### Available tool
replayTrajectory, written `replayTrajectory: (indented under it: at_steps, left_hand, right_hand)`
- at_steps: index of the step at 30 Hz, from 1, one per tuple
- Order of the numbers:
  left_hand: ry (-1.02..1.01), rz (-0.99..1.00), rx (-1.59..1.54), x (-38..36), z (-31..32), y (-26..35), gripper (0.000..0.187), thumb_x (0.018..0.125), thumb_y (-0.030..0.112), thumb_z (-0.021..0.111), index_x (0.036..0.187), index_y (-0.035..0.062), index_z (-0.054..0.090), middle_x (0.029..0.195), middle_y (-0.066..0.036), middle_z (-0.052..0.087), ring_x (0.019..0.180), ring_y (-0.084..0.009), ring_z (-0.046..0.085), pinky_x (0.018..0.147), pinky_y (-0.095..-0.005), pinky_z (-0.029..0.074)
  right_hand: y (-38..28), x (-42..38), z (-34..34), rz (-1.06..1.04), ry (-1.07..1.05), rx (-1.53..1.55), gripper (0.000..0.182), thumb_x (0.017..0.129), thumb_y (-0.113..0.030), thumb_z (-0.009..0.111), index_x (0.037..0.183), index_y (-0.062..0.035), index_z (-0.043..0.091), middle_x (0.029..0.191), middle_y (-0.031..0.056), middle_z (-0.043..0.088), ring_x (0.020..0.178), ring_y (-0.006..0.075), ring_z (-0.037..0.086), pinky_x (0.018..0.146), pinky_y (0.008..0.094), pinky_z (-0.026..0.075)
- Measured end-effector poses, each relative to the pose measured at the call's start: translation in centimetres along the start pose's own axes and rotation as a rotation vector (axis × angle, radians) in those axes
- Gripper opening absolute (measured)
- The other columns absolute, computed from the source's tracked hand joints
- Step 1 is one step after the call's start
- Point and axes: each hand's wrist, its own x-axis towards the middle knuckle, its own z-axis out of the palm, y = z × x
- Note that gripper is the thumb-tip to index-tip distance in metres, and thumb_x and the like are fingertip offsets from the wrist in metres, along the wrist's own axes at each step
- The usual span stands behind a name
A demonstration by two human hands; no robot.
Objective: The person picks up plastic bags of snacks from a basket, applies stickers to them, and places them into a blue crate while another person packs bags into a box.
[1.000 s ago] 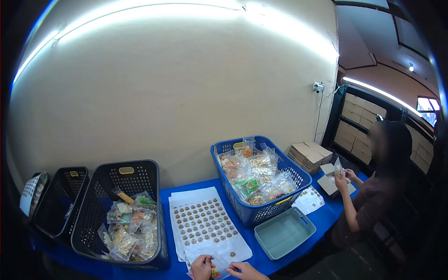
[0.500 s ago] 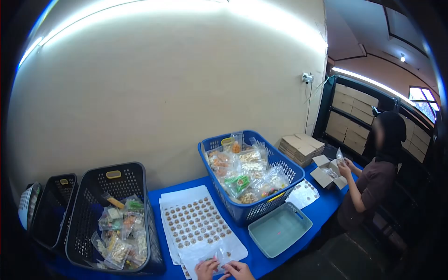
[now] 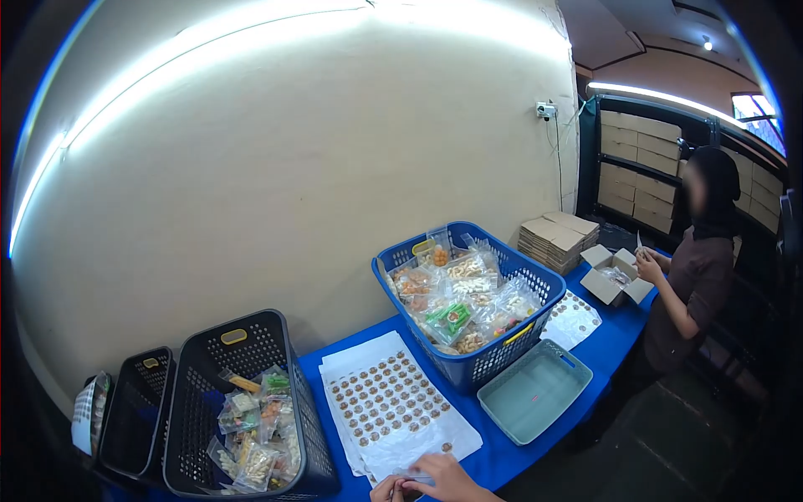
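Note:
At the bottom edge, my left hand (image 3: 386,489) is closed on a small clear plastic packet (image 3: 421,478), most of which my fingers and the frame edge hide. My right hand (image 3: 452,480) reaches across from the right, its fingers bent over the packet's top edge and touching it. Just beyond both hands lie stacked white sheets of round brown stickers (image 3: 386,393), with bare backing at the near end. What is inside the packet cannot be made out.
A blue basket (image 3: 468,368) full of snack packets stands behind the sheets, a grey-green tray (image 3: 535,393) beside it. Left are a dark basket (image 3: 188,402) of packets and another dark basket (image 3: 134,402). At right, a co-worker (image 3: 698,259) stands by an open carton (image 3: 617,276) and stacked cardboard (image 3: 556,238).
The view has shifted, so the table things appear further right. My right hand has moved from beside the packet to over its top, and the packet is now more hidden.

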Motion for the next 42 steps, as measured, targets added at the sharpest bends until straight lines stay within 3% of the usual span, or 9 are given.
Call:
replayTrajectory:
  at_steps: [10, 14, 19, 22, 27, 34, 37, 40, 42]
  left_hand:
    - [0.253, -0.016, 0.352, 2.0, 2.0, -0.6, 0.024, 0.084, 0.019, 0.040, 0.074, 0.0020, 0.053, 0.070, -0.015, 0.054, 0.070, -0.0313, 0.052, 0.063, -0.0383, 0.038]
    - [0.448, -0.028, 0.200, 5.3, 2.9, -3.3, 0.025, 0.084, 0.014, 0.047, 0.065, -0.0019, 0.052, 0.052, -0.006, 0.049, 0.041, -0.0127, 0.045, 0.043, -0.0244, 0.037]
    - [0.347, -0.200, -0.068, 8.4, 8.5, -1.4, 0.033, 0.089, 0.019, 0.041, 0.064, -0.0024, 0.049, 0.053, -0.001, 0.046, 0.050, -0.0080, 0.043, 0.046, -0.0230, 0.034]
    - [0.705, -0.126, -0.091, 12.2, 10.3, -4.3, 0.033, 0.090, 0.023, 0.040, 0.070, -0.0016, 0.049, 0.057, 0.000, 0.046, 0.052, -0.0058, 0.042, 0.047, -0.0203, 0.034]
    - [0.355, -0.164, -0.846, 15.5, 10.7, 3.3, 0.028, 0.090, 0.024, 0.039, 0.065, 0.0114, 0.042, 0.054, 0.006, 0.036, 0.049, -0.0051, 0.034, 0.049, -0.0218, 0.030]
    - [-0.524, -0.441, -2.229, 16.2, 22.0, 4.5, 0.023, 0.089, 0.026, 0.035, 0.077, 0.0133, 0.050, 0.059, 0.006, 0.041, 0.057, -0.0059, 0.036, 0.068, -0.0243, 0.030]
    - [-0.464, -0.193, -1.787, 16.8, 24.2, -0.5, 0.030, 0.091, 0.032, 0.031, 0.093, 0.0097, 0.051, 0.077, 0.000, 0.053, 0.070, -0.0103, 0.047, 0.075, -0.0280, 0.036]
    - [0.051, -0.574, -1.029, 16.0, 23.8, 3.4, 0.045, 0.090, 0.041, 0.025, 0.112, 0.0066, 0.043, 0.106, -0.010, 0.052, 0.093, -0.0193, 0.051, 0.086, -0.0351, 0.037]
    - [-0.010, -0.609, -1.267, 15.5, 22.4, 8.0, 0.049, 0.090, 0.041, 0.027, 0.113, 0.0007, 0.044, 0.111, -0.012, 0.051, 0.099, -0.0199, 0.051, 0.084, -0.0321, 0.041]
  right_hand:
    - [0.7, -0.5, 0.9, 0.251, -0.130, 0.202, 0.028, 0.076, -0.023, 0.058, 0.065, -0.0006, 0.046, 0.061, 0.0180, 0.048, 0.057, 0.0350, 0.049, 0.051, 0.0390, 0.038]
    - [1.7, 0.1, -1.0, 0.259, -0.172, 0.242, 0.027, 0.077, -0.021, 0.057, 0.066, 0.0002, 0.045, 0.062, 0.0191, 0.048, 0.058, 0.0355, 0.049, 0.052, 0.0392, 0.038]
    - [5.8, 0.8, -5.5, 0.290, -0.176, 0.213, 0.024, 0.077, -0.019, 0.057, 0.067, 0.0008, 0.046, 0.061, 0.0187, 0.048, 0.055, 0.0319, 0.048, 0.051, 0.0367, 0.037]
    - [8.9, 0.5, -8.9, 0.299, -0.250, 0.216, 0.023, 0.076, -0.017, 0.057, 0.067, 0.0009, 0.047, 0.060, 0.0183, 0.047, 0.052, 0.0269, 0.046, 0.050, 0.0339, 0.036]
    - [16.3, -2.5, -12.4, 0.710, -0.315, 0.702, 0.017, 0.085, -0.020, 0.049, 0.082, -0.0046, 0.055, 0.067, -0.0004, 0.053, 0.061, 0.0103, 0.050, 0.058, 0.0242, 0.042]
    - [18.8, -0.6, -15.2, 0.711, -0.524, 1.127, 0.027, 0.082, -0.022, 0.056, 0.101, -0.0032, 0.053, 0.081, 0.0006, 0.054, 0.076, 0.0091, 0.051, 0.068, 0.0242, 0.043]
    - [19.6, 0.6, -17.3, 0.774, -0.487, 1.080, 0.021, 0.081, -0.019, 0.058, 0.094, -0.0042, 0.055, 0.079, 0.0009, 0.055, 0.072, 0.0091, 0.051, 0.066, 0.0239, 0.042]
    - [22.9, 1.1, -19.7, 0.805, -0.406, 1.263, 0.016, 0.083, -0.020, 0.055, 0.086, -0.0047, 0.055, 0.077, 0.0011, 0.054, 0.070, 0.0080, 0.050, 0.063, 0.0249, 0.042]
    - [24.1, 1.2, -20.9, 0.959, -0.123, 1.719, 0.017, 0.084, -0.022, 0.054, 0.085, -0.0046, 0.054, 0.073, 0.0009, 0.053, 0.067, 0.0078, 0.049, 0.061, 0.0245, 0.042]
